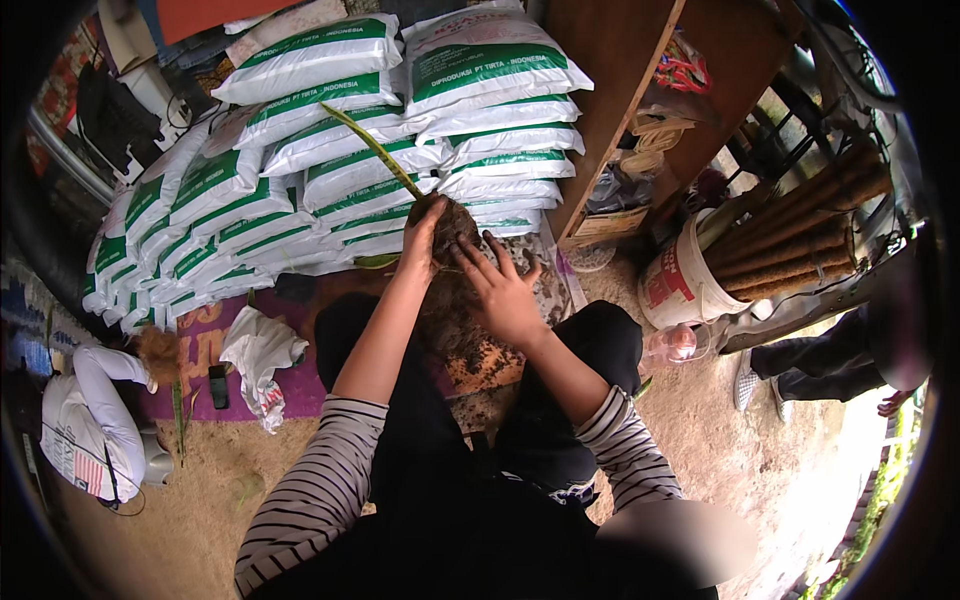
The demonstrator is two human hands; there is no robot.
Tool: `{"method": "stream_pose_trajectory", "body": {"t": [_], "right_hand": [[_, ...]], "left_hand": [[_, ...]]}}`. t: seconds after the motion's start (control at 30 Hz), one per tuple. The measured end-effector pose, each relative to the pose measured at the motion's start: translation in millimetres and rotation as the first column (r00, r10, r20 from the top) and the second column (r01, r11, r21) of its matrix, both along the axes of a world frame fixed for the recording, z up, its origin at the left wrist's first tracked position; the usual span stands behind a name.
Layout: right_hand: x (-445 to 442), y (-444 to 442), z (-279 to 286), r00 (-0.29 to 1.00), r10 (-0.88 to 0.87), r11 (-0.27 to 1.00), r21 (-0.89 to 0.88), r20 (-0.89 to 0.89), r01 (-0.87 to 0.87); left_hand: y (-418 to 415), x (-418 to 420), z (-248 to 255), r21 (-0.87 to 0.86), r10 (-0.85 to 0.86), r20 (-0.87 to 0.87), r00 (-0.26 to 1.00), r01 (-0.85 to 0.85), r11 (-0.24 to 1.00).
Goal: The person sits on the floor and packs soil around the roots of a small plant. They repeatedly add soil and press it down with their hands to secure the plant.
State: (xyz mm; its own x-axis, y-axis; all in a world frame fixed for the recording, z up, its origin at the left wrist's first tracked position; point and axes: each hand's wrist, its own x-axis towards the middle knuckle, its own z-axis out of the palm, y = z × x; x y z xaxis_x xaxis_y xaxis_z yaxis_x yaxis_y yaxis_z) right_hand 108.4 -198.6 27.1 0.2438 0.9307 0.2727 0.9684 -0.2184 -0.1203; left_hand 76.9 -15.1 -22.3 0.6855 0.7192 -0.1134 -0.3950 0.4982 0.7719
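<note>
My left hand point(421, 244) grips the soil-covered root ball point(454, 225) of a plant, probably a snake plant, from its left side. One long yellow-edged green leaf point(371, 150) slants up and left out of it. My right hand point(501, 289) rests its spread fingertips against the lower right of the root ball. Dark loose soil point(480, 356) lies scattered below my hands, between my knees, partly on an orange and purple printed sheet point(300, 397). Another leaf point(377, 261) shows behind my left wrist.
Stacked white and green sacks point(495, 71) stand ahead. At right are a wooden shelf point(600, 112), a white bucket point(682, 277) of brown fibre-covered poles point(795, 262) and a person's legs point(817, 360). A crumpled plastic bag point(262, 352) and another person point(97, 435) are left.
</note>
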Motion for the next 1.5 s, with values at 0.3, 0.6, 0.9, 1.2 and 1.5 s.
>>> {"method": "stream_pose_trajectory", "body": {"t": [0.3, 0.6, 0.9, 1.2, 1.5], "right_hand": [[-9, 14, -21, 0.996, -0.072, 0.996, 0.053, 0.049, 0.07], [-28, 4, -16, 0.987, -0.081, 0.995, -0.044, 0.141, 0.088], [-4, -12, 1, 0.979, 0.029, 0.935, 0.351, -0.204, 0.045], [5, 3, 1, 0.978, -0.076, 0.945, 0.299, -0.196, 0.133], [6, 0, -3, 0.924, -0.059, 0.98, 0.153, -0.378, 0.125]], "left_hand": [[-14, -2, 14, 0.061, 0.107, -0.127, 0.986, -0.1, 0.993], [-16, -1, 15, 0.067, 0.137, -0.218, 0.966, -0.125, 0.99], [-17, -5, 25, -0.103, -0.08, 0.126, 0.989, 0.093, 0.99], [-14, -2, 7, 0.181, -0.088, 0.015, 0.996, 0.084, 0.98], [-19, -17, 20, 0.434, -0.051, -0.047, 0.998, 0.067, 0.898]]}}
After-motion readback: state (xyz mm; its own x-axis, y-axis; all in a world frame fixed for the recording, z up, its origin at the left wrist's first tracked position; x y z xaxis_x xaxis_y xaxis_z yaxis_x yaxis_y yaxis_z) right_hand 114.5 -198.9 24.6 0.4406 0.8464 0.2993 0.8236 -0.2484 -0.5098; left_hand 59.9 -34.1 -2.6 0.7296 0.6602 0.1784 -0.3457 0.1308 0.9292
